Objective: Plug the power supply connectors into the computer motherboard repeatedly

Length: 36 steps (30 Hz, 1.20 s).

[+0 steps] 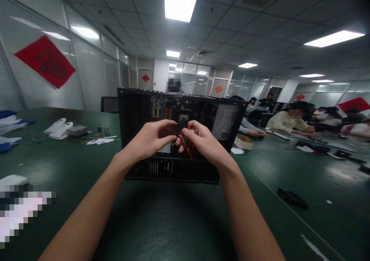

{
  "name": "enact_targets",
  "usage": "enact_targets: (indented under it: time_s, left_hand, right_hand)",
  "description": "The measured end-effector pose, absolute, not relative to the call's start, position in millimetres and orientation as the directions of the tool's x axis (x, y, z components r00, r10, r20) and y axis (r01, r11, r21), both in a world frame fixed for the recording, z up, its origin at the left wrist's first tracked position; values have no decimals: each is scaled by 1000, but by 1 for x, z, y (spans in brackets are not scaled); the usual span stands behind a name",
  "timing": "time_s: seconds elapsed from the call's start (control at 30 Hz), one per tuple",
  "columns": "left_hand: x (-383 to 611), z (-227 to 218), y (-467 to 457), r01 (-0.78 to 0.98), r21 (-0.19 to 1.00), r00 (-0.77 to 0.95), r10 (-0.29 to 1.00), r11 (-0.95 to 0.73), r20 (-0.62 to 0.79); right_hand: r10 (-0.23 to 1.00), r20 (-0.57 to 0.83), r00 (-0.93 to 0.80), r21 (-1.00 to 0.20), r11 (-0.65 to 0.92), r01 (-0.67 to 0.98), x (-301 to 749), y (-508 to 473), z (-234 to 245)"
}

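An open black computer case (pixel 173 169) stands on the table in front of me, its inside facing me. Before the opening, my right hand (pixel 200 139) is closed round a bundle of red, yellow and black power cables (pixel 185 143). A black cable connector (pixel 182 125) sticks up from the bundle between both hands. My left hand (pixel 153 139) pinches at the connector's left side with thumb and fingertips. Behind the hands are the motherboard (pixel 176 107) and, at the upper right of the case, the labelled power supply (pixel 224 120). My fingers hide part of the cables and board.
On the green table (pixel 162 222) lie white bundled items (pixel 59 128) and a grey block (pixel 76 130) at left. To the right are a small open box (pixel 243 142) and a black item (pixel 292 197). Several people sit along the table's right side.
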<state>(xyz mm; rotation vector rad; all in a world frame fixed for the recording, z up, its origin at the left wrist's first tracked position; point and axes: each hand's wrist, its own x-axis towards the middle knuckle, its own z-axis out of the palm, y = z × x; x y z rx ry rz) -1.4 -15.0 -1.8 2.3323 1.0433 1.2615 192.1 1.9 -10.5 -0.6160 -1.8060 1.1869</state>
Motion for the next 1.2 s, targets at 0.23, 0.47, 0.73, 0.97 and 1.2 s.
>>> enact_targets:
  time_s: [0.23,0.47,0.73,0.97,1.2]
  left_hand:
    - [6,-8,-12,395,549,349,673,-737,653]
    - [30,-34,9,524,462,266,653,-716,709]
    - [49,-85,24,718,320,503,779,-618,374]
    - [48,-90,26,738,203,599,763,-644,243]
    - [47,-84,24,735,63,651,728,-675,212]
  right_hand:
    - [812,334,-478,-920,391,21,198,2,-10]
    - [861,362,-356,-858,457,233,213,7,-11]
    - [858,445,-255,-779,512,362,226,2,-7]
    - [874,473,-112,-761,469,448,232,-5,-1]
    - [862,484,-149,-725,491,483,248,-5,1]
